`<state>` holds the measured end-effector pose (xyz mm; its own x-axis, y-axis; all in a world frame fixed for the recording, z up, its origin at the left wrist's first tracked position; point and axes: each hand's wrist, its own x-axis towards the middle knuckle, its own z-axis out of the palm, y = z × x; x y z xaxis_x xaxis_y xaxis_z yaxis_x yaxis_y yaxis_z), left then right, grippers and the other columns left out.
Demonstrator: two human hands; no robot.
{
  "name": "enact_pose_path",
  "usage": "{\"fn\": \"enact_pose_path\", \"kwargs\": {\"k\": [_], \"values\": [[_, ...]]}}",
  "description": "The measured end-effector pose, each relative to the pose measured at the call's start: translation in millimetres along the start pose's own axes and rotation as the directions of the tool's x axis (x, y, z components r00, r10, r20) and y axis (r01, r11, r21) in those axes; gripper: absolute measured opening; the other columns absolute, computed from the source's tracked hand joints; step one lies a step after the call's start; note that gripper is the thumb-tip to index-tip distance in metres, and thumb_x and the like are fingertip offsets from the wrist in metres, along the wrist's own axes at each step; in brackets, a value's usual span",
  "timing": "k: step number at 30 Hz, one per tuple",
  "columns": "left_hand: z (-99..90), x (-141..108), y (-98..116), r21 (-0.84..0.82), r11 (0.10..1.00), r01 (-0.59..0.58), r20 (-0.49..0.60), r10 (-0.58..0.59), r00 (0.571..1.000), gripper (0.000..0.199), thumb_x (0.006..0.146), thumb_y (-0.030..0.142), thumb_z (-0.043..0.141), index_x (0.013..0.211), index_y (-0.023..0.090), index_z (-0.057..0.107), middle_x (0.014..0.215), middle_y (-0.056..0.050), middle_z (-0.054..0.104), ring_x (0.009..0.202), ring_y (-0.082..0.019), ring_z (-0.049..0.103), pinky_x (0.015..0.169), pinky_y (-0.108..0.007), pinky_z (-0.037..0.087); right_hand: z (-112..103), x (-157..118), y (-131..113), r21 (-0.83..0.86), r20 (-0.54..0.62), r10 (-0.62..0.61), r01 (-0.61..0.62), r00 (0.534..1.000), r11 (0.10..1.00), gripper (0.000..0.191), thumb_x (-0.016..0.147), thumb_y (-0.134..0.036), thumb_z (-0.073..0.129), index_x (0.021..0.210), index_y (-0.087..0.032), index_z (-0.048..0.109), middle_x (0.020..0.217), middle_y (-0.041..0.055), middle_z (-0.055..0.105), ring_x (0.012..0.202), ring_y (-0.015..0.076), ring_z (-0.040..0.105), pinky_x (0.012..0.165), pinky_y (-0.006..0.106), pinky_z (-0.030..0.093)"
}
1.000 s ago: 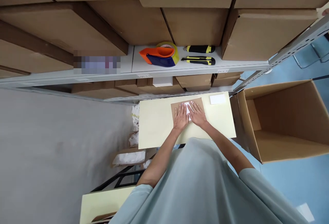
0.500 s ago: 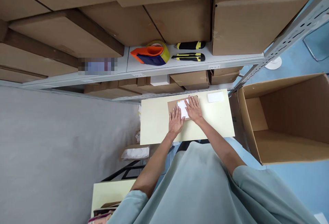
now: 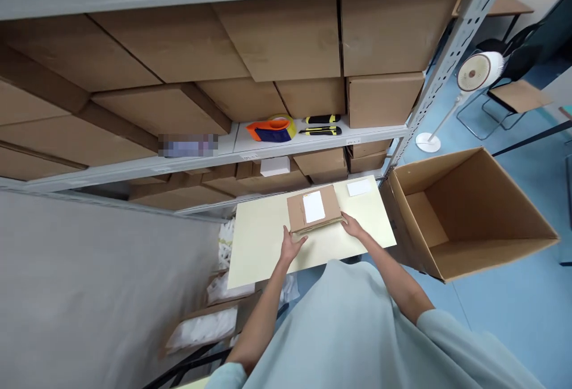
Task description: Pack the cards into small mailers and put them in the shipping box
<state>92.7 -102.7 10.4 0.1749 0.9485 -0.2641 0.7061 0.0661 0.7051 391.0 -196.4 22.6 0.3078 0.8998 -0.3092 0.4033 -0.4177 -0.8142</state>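
Note:
A flat brown cardboard parcel with a white label on its top face is at the pale yellow table, its near edge showing. My left hand grips the near left corner, thumb along the front edge and fingers at the left side. At the near right corner, my right hand has its fingers closed on the edge, partly hidden by the parcel. A small white card or label lies on the table's far right part.
Beyond the table, a grey shelf bears cardboard boxes, an orange and blue tape dispenser and two yellow-black cutters. A large opened carton stands right, with a white fan behind it. A grey wall is left.
My hands have gone from lying flat on the parcel's label to its near corners, uncovering the label. The view has tilted up, bringing the fan and chairs in.

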Motion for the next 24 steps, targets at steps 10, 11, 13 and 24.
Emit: {"fn": "enact_pose_path", "kwargs": {"k": [10, 11, 13, 24], "values": [[-7.9, -51, 61, -0.298, 0.949, -0.105, -0.140, 0.066, 0.988, 0.048, 0.099, 0.048, 0.073, 0.134, 0.016, 0.078, 0.136, -0.016, 0.079, 0.124, -0.029, 0.078, 0.115, -0.044, 0.060, -28, -99, 8, 0.217, -0.304, 0.045, 0.023, 0.951, 0.976, 0.060, 0.106, -0.036, 0.054, 0.159, -0.012, 0.064, 0.161, 0.0171, 0.065, 0.146, 0.0286, 0.069, 0.122, 0.045, 0.057], [-2.5, -59, 68, -0.290, 0.950, -0.115, -0.141, 0.076, 0.987, 0.046, 0.098, 0.050, 0.073, 0.129, 0.016, 0.081, 0.133, -0.016, 0.079, 0.120, -0.029, 0.079, 0.113, -0.044, 0.061, -32, -114, 11, 0.226, -0.338, 0.064, 0.015, 0.939, 0.974, 0.061, 0.106, -0.039, 0.054, 0.160, -0.012, 0.063, 0.161, 0.0175, 0.065, 0.145, 0.0289, 0.070, 0.121, 0.044, 0.058], [11.7, -76, 80, -0.290, 0.951, -0.110, -0.117, 0.079, 0.990, 0.045, 0.098, 0.052, 0.073, 0.126, 0.018, 0.083, 0.130, -0.014, 0.080, 0.115, -0.029, 0.080, 0.110, -0.043, 0.062, -42, -142, 18, 0.196, -0.394, 0.098, -0.021, 0.914, 0.980, 0.062, 0.108, -0.045, 0.052, 0.160, -0.012, 0.063, 0.163, 0.0175, 0.064, 0.147, 0.0292, 0.069, 0.121, 0.044, 0.058], [70.5, -128, 83, -0.256, 0.965, 0.057, 0.047, -0.046, 0.998, 0.041, 0.095, 0.045, 0.073, 0.122, 0.017, 0.084, 0.131, -0.015, 0.082, 0.110, -0.030, 0.081, 0.112, -0.045, 0.060, -71, -208, 41, 0.038, -0.354, 0.277, -0.283, 0.893, 0.959, 0.056, 0.107, -0.023, 0.053, 0.162, -0.015, 0.062, 0.150, 0.0134, 0.074, 0.136, 0.0288, 0.076, 0.119, 0.043, 0.058]]}}
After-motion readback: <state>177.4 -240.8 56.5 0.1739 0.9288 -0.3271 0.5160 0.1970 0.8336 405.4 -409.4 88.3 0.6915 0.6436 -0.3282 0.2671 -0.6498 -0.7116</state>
